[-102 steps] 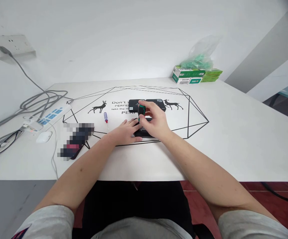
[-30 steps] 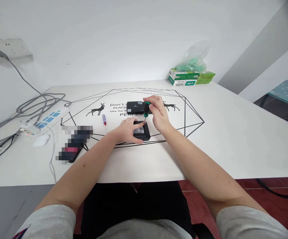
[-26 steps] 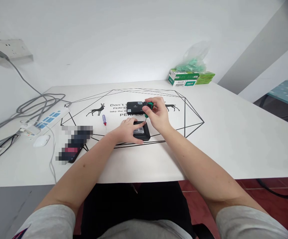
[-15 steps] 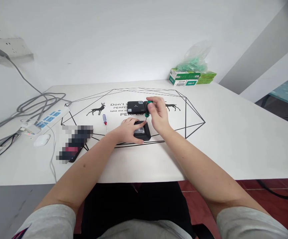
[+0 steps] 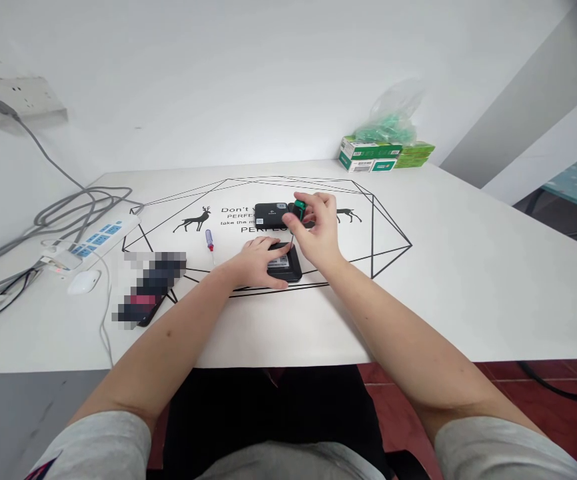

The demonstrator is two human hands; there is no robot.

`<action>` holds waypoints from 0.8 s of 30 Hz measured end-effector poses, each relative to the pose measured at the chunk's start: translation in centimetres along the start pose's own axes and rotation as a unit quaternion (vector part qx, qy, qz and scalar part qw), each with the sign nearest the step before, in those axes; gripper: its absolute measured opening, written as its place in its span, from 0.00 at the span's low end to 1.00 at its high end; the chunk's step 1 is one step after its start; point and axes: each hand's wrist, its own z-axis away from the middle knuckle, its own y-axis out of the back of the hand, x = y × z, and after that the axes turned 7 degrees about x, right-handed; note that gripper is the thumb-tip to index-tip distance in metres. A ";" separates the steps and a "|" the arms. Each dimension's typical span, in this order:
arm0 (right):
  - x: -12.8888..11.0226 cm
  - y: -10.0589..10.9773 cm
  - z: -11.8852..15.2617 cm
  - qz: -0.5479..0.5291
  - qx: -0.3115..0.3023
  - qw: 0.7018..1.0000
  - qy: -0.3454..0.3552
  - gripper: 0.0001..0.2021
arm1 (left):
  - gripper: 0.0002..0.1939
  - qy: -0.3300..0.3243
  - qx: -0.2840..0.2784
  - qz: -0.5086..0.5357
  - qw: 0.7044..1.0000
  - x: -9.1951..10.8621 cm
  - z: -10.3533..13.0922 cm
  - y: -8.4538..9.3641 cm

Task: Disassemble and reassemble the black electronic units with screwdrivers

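Left hand point(image 5: 258, 261) pressed flat on the small black box point(image 5: 284, 264) mid-worktop point(image 5: 468, 267). Right hand point(image 5: 318, 230) just behind that box, pinching a green-handled screwdriver point(image 5: 297, 211), tilted. Second black box point(image 5: 271, 215) farther back; blue screwdriver point(image 5: 209, 239) left of it.

We count two hands: the left hand point(image 5: 256, 261) and the right hand point(image 5: 317, 230). We see two screwdrivers, one green point(image 5: 298, 208) and one purple point(image 5: 209, 239). There are two black boxes point(image 5: 284, 265) point(image 5: 270, 215), possibly a third hidden behind the right hand. One power strip point(image 5: 93, 237), one phone point(image 5: 144, 297), one white case point(image 5: 83, 282), one wall socket point(image 5: 16, 100).
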 end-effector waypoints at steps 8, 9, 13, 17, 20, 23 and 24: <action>0.7 -0.1 0.3 -0.019 -0.029 0.999 -0.008 0.22 | 0.55 0.000 0.000 0.007 1.000 0.0 -0.1 0.0; 0.6 0.0 0.4 -0.033 -0.034 0.999 -0.010 0.21 | 0.55 0.000 0.001 0.008 1.000 0.0 -0.1 0.0; 0.1 0.1 0.1 -0.015 -0.028 0.999 0.004 0.17 | 0.55 0.002 -0.001 0.008 1.000 0.0 0.0 0.0; 0.0 0.0 -0.1 0.044 -0.014 0.999 0.007 0.21 | 0.54 -0.002 0.006 0.007 1.000 -0.2 0.0 -0.2; 0.3 0.0 -0.1 0.041 -0.019 0.999 0.011 0.24 | 0.54 -0.001 0.007 0.011 1.000 -0.3 0.0 -0.2; 0.5 0.1 0.1 -0.009 -0.032 0.999 -0.001 0.25 | 0.55 0.004 0.000 0.007 1.000 -0.1 0.0 0.0; 0.5 0.1 0.1 -0.025 -0.039 0.999 -0.005 0.23 | 0.55 0.006 -0.002 0.006 1.000 -0.1 0.0 0.0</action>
